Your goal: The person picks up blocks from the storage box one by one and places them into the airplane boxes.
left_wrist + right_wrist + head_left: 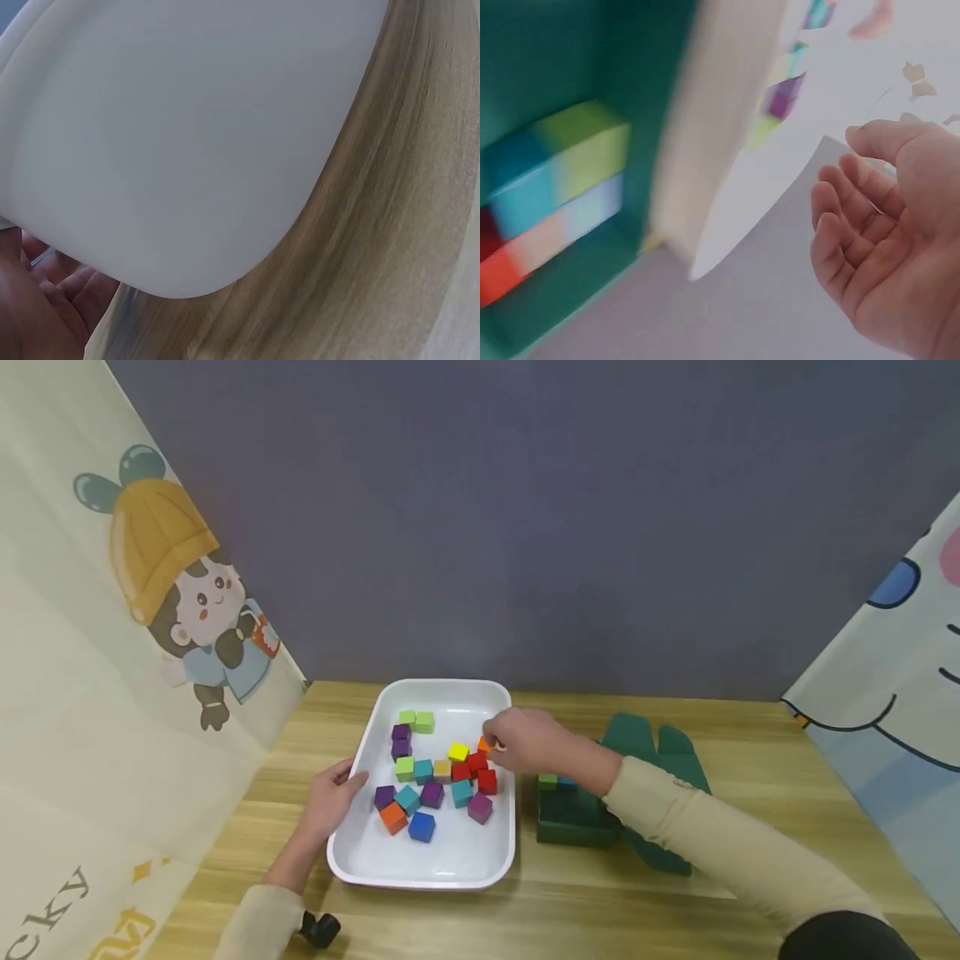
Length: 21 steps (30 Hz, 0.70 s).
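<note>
A white tray [405, 868] holds several small cubes in many colours. My left hand [327, 802] grips its left rim, thumb on top and fingers below. In the left wrist view the tray's outer wall [187, 165] covers part of that hand. Over the tray's right rim hovers my right hand [528, 739], its fingertips close to an orange cube [485, 744]. Red cubes [477, 763] and a yellow cube [458, 752] lie nearby. In the right wrist view, this hand's fingers are loosely bent, with nothing visible between them and the thumb.
Right of the tray stands a dark green box [573, 833], partly hidden by my right forearm. Inside it sit several cubes, among them a lime green cube [592, 142] and a blue cube [525, 187]. A black object [321, 930] is by my left sleeve.
</note>
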Each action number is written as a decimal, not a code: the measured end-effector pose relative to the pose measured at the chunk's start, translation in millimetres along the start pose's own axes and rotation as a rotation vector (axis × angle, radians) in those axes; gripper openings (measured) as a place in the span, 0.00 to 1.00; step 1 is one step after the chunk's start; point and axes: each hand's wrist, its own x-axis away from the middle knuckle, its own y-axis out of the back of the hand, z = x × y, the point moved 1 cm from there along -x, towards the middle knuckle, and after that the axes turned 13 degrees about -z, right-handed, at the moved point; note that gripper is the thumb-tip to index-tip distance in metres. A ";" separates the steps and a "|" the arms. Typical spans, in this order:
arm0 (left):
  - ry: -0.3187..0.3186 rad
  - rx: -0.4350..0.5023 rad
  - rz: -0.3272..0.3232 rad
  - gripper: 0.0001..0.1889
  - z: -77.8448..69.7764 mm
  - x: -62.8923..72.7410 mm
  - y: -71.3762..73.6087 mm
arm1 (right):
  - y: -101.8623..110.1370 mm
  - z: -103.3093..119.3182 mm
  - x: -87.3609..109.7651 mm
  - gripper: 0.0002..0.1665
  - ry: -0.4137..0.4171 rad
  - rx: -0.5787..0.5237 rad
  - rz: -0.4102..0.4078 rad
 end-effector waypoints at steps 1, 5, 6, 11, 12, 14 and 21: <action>-0.001 0.006 0.007 0.24 0.7 0.2 -0.5 | -1.3 10.7 -8.9 0.07 -0.004 0.014 0.023; -0.020 0.038 0.010 0.23 1.7 -0.8 0.7 | -12.4 48.5 -44.0 0.09 0.012 0.032 0.079; -0.026 0.041 0.014 0.23 1.8 -1.5 1.6 | -16.3 56.7 -52.7 0.09 0.007 0.035 0.088; -0.045 0.056 0.033 0.24 -1.4 -6.9 9.1 | -35.6 90.4 -93.7 0.07 -0.058 0.058 0.107; -0.047 0.057 0.040 0.24 -1.7 -7.6 11.2 | -40.8 95.0 -101.0 0.06 -0.065 0.068 0.101; -0.039 0.055 0.047 0.24 -1.0 -7.0 14.6 | -51.1 102.8 -112.1 0.06 -0.080 0.080 0.100; -0.045 0.031 0.048 0.23 11.4 1.1 18.0 | -90.0 118.7 -127.4 0.09 -0.156 0.109 0.106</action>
